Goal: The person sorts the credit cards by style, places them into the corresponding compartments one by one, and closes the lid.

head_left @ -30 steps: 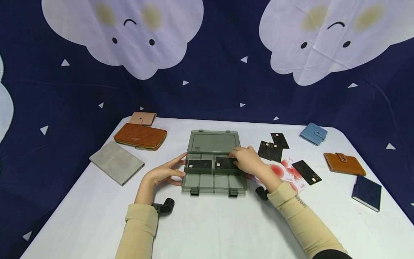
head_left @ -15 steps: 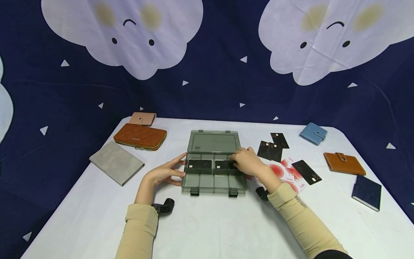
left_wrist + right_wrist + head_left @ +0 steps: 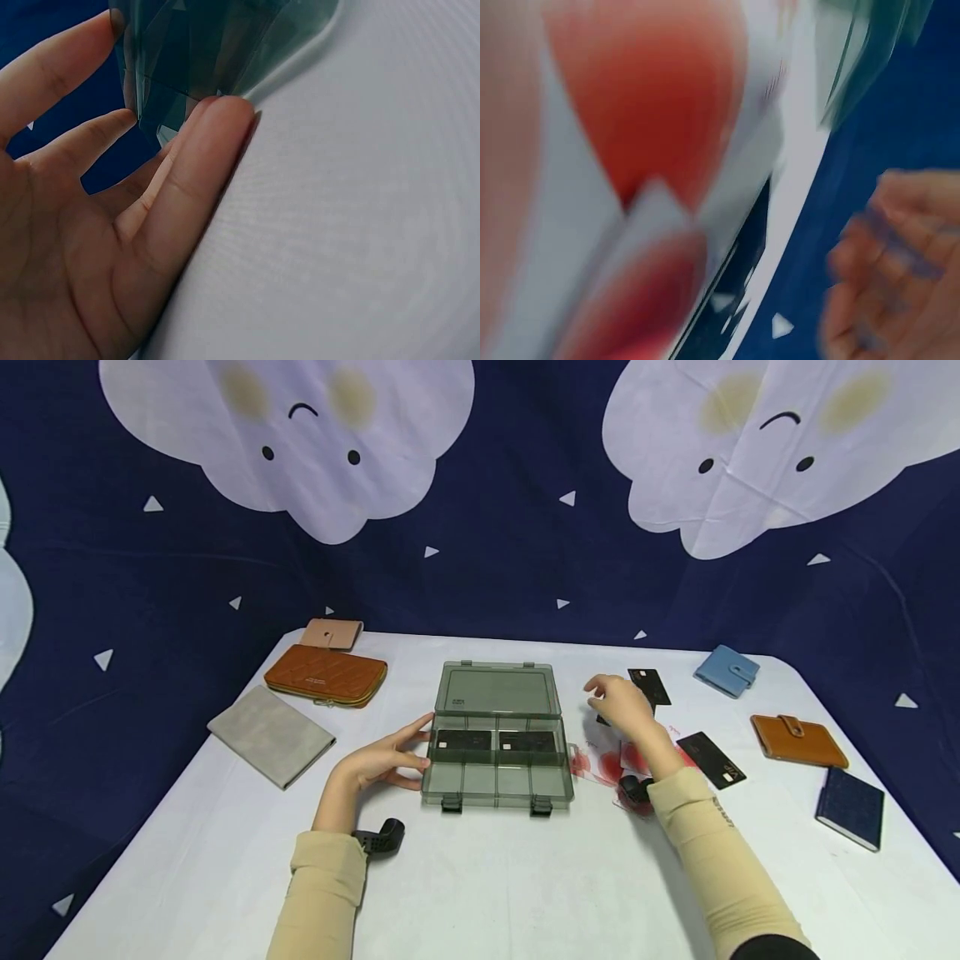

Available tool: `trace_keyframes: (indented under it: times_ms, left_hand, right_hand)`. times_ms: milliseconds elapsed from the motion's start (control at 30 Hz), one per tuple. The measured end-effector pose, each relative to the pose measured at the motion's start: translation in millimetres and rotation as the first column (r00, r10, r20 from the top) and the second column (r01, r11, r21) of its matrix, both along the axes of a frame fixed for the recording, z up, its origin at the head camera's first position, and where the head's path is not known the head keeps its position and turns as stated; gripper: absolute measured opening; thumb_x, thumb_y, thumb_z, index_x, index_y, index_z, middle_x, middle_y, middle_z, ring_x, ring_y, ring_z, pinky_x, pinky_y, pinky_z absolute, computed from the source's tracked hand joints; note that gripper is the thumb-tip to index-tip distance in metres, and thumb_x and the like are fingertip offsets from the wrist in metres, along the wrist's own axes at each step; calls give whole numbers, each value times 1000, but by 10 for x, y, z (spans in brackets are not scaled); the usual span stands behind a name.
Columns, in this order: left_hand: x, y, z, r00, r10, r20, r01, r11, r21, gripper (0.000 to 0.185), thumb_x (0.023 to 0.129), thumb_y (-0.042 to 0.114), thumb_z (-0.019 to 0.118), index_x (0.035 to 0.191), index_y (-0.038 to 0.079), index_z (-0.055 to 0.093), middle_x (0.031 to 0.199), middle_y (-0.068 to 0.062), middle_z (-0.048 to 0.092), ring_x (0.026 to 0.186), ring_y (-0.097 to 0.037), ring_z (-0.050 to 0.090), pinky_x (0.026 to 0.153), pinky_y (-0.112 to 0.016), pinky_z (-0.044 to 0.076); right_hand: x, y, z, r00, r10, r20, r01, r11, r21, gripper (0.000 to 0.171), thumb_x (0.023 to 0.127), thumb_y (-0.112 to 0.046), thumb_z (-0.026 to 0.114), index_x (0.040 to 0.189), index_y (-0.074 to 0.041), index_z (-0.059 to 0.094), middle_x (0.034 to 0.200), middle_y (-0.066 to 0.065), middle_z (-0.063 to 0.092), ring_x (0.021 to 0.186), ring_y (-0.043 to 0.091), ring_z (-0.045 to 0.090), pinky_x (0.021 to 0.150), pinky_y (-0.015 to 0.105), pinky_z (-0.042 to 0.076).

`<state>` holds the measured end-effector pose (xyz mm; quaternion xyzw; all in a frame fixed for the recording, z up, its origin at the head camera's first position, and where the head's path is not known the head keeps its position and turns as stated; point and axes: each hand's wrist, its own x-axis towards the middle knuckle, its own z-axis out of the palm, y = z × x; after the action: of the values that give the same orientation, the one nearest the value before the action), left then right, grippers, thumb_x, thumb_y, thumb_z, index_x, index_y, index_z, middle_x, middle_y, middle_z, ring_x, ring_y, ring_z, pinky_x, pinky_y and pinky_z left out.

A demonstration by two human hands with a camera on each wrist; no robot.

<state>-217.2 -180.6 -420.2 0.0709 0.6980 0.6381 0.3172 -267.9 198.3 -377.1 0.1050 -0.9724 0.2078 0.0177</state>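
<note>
A translucent grey-green divided box lies with its lid laid back. Two black cards show in its middle row, a left card and a right card. My left hand touches the box's left side with extended fingers; the left wrist view shows its fingertips against the wall. My right hand is above the loose cards right of the box, fingers loosely bent, holding nothing visible. It partly covers black cards and red-and-white cards. The right wrist view is blurred.
Another black card lies to the right. A blue wallet, a tan wallet and a navy booklet line the right side. On the left are a grey folder, a brown zip wallet and a pink card holder.
My right hand has let go of the right-hand card, which now lies flat in its compartment, and has moved right over the loose cards. The left hand has stayed at the box.
</note>
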Motion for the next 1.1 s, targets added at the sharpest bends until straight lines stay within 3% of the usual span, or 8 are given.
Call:
trace_keyframes:
  times_ms: [100, 233, 300, 633, 733, 833, 933, 1100]
  left_hand:
    - [-4, -2, -2, 1000, -2, -2, 2, 1000, -3, 86, 86, 6, 61, 150, 27, 8, 150, -19, 8, 91, -20, 52, 79, -43, 54]
    - [-4, -3, -3, 1000, -3, -4, 3, 1000, -7, 86, 86, 5, 61, 150, 27, 8, 149, -19, 9, 91, -19, 52, 79, -43, 54]
    - [-2, -1, -2, 1000, -3, -3, 2, 1000, -7, 86, 86, 5, 61, 150, 27, 8, 149, -19, 9, 91, -19, 52, 79, -43, 54]
    - [-4, 5, -7, 1000, -4, -5, 4, 1000, -15, 85, 86, 5, 60, 150, 27, 8, 150, -18, 9, 91, -19, 51, 79, -43, 54]
    - [-5, 7, -6, 1000, -4, -4, 4, 1000, -14, 85, 86, 5, 60, 150, 27, 8, 150, -18, 9, 91, -19, 52, 79, -43, 54]
    - [-4, 9, -6, 1000, -3, -3, 3, 1000, -14, 85, 86, 5, 60, 150, 27, 8, 150, -19, 9, 91, -19, 52, 79, -43, 54]
    - [-2, 12, -6, 1000, -1, 1, 1, 1000, -12, 85, 86, 5, 60, 150, 28, 8, 150, -18, 9, 92, -19, 51, 79, -43, 54]
    - [1, 11, -5, 1000, 0, 3, 0, 1000, -12, 86, 86, 5, 61, 150, 28, 8, 150, -18, 9, 91, -19, 51, 79, -43, 54]
  right_hand:
    - [-83, 147, 9, 964, -217, 151, 205, 974, 92, 49, 87, -22, 57, 125, 7, 46, 116, 33, 50, 105, 47, 50, 80, 55, 46]
    - [-152, 270, 16, 835, -412, 365, 363, 910, 198, 86, 86, -38, 57, 142, 10, 12, 132, 41, 31, 117, 54, 37, 89, 61, 40]
    - [-174, 310, 10, 796, -433, 422, 370, 901, 226, 96, 84, -42, 58, 142, 11, 4, 133, 41, 29, 118, 53, 35, 91, 61, 39]
    - [-268, 428, -69, 750, -352, 560, 347, 930, 119, 105, 83, -32, 63, 135, 18, -13, 130, 42, 29, 112, 45, 46, 89, 48, 48]
    - [-276, 458, -87, 758, -344, 555, 354, 931, 93, 101, 81, -29, 66, 135, 22, -2, 134, 41, 25, 117, 45, 40, 95, 50, 43]
    - [-275, 480, -89, 801, -329, 501, 330, 940, 91, 90, 78, -27, 71, 133, 23, 19, 133, 39, 29, 114, 43, 41, 95, 51, 42]
    - [-268, 499, -84, 864, -288, 413, 280, 957, 80, 65, 77, -22, 70, 119, 19, 42, 117, 35, 47, 97, 39, 51, 83, 47, 48]
    - [-275, 532, -80, 932, -207, 298, 230, 972, -45, 29, 81, -6, 60, 100, 12, 49, 98, 27, 52, 79, 32, 50, 60, 33, 46]
